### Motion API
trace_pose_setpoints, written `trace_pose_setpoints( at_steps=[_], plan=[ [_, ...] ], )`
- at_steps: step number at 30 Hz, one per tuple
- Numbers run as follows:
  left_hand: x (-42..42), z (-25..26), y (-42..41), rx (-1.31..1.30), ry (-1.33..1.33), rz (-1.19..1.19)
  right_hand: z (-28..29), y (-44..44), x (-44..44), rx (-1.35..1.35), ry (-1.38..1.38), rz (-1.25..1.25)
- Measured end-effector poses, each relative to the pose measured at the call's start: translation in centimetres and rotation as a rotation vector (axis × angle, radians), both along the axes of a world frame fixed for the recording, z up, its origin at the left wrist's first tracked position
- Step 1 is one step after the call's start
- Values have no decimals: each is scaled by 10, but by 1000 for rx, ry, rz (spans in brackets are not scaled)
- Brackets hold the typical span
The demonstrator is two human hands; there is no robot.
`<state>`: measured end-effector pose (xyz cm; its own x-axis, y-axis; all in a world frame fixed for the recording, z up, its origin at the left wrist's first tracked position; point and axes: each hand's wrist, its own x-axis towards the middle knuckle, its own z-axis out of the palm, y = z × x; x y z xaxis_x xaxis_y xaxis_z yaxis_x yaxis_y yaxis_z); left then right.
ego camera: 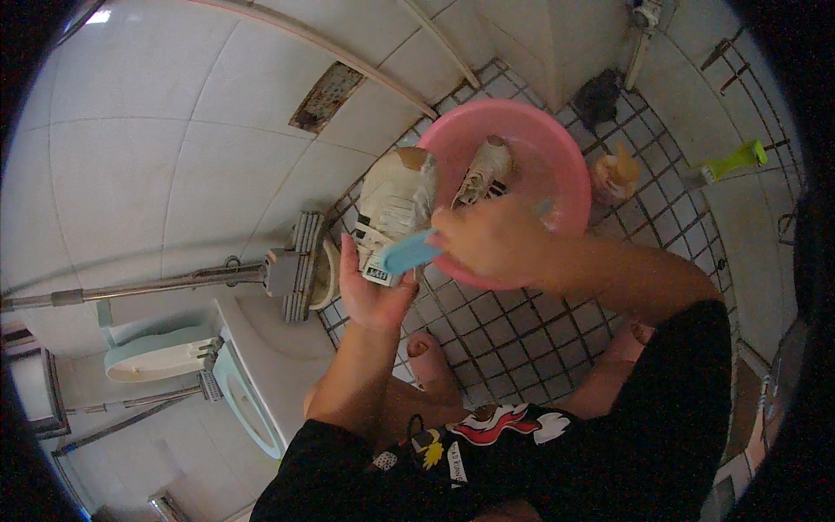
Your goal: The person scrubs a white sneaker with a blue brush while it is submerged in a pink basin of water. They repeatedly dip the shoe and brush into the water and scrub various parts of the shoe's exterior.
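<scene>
My left hand (375,297) holds a white lace-up sneaker (391,196) by its heel end, with the tan-patched toe pointing away from me. Dark stripes show on the sneaker's side. Closed around a light-blue plastic brush (408,253), my right hand (496,241) is just right of the sneaker. One end of the brush overlaps the shoe's tongue; its bristles are hidden. A pink plastic basin (577,169) stands on the floor beyond my hands. Inside it, a second pale sneaker (489,166) with dark stripes leans in cloudy water, partly hidden behind my right hand.
A pump bottle (615,176) stands right of the basin. Against the left wall, a squeeze mop (287,267) leans near the white toilet (261,326), whose lid (156,352) is raised. A green-handled brush (734,162) is at the right wall. Dark-grouted tiles (502,339) cover the floor.
</scene>
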<state>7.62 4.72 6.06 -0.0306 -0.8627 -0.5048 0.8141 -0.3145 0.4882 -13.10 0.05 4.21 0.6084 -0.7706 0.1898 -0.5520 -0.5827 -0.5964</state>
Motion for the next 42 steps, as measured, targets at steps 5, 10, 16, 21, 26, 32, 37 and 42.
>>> trace_pose_setpoints(
  at_steps=[5, 10, 16, 21, 26, 32, 37, 42],
  plan=[
    [-12, -15, 9, 88, 54, -41, -25, -11, 33, -165, -156, -64],
    [-26, 12, 1, 27, -107, 48, -49, -23, -1, -84, 1, -113],
    [-3, -30, 22, 49, 112, -117, -7, -13, 53, -96, -77, -10],
    [-23, 13, 3, -10, -138, -16, -33, -25, 9, -214, -20, 1],
    [-8, -26, 23, -91, 282, -26, 1, -14, 53, 42, 7, 45],
    [-34, 9, 0, 57, -116, 34, -47, -54, -10, -160, 126, -268],
    [-6, -19, 19, -102, 157, -126, -31, -12, 58, -84, -95, -3],
    [-29, -4, 5, 25, -27, -9, -27, -58, 7, 4, 288, -86]
  ],
)
